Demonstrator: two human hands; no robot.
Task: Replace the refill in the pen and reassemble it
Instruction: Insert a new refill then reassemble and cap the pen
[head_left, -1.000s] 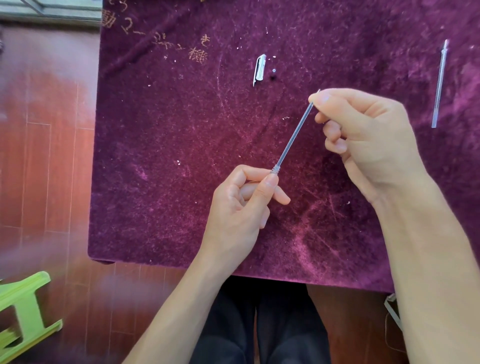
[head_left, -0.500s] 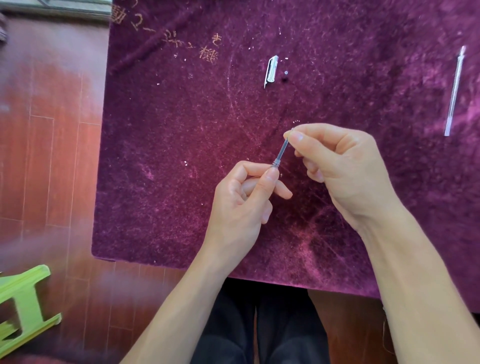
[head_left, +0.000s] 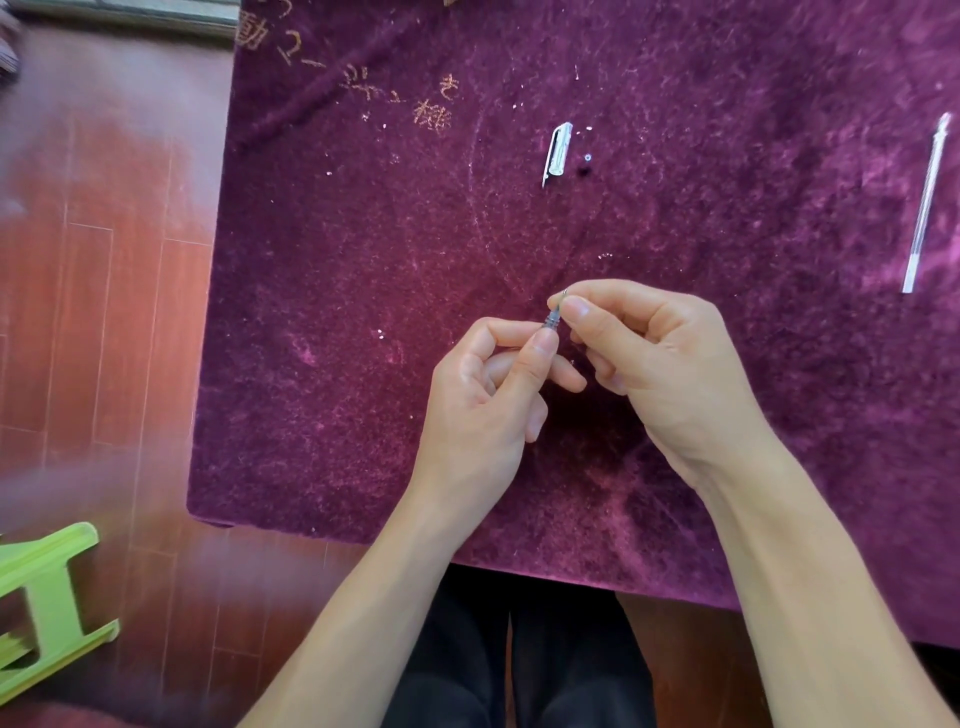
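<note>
My left hand (head_left: 488, 395) is closed around a pen part. Only its clear threaded end (head_left: 551, 321) pokes out above the thumb; the rest is hidden in the fist. My right hand (head_left: 660, 364) pinches the top of the thin refill (head_left: 560, 300), which is sunk almost fully into that threaded end. The two hands touch at the fingertips over the middle of the purple cloth. A clear pen cap (head_left: 558, 153) with a clip lies farther back, with a small black piece (head_left: 587, 165) beside it. A second thin refill (head_left: 927, 202) lies at the far right.
The purple velvet cloth (head_left: 337, 312) covers the table; its near edge runs just in front of my wrists. Red-brown wooden floor lies to the left, with a green plastic stool (head_left: 47, 597) at the lower left. Gold embroidered characters (head_left: 431, 111) mark the cloth's back.
My right hand has come down and left toward my left hand, sliding the refill into the held part. The visible length of refill has shrunk from long to a short stub.
</note>
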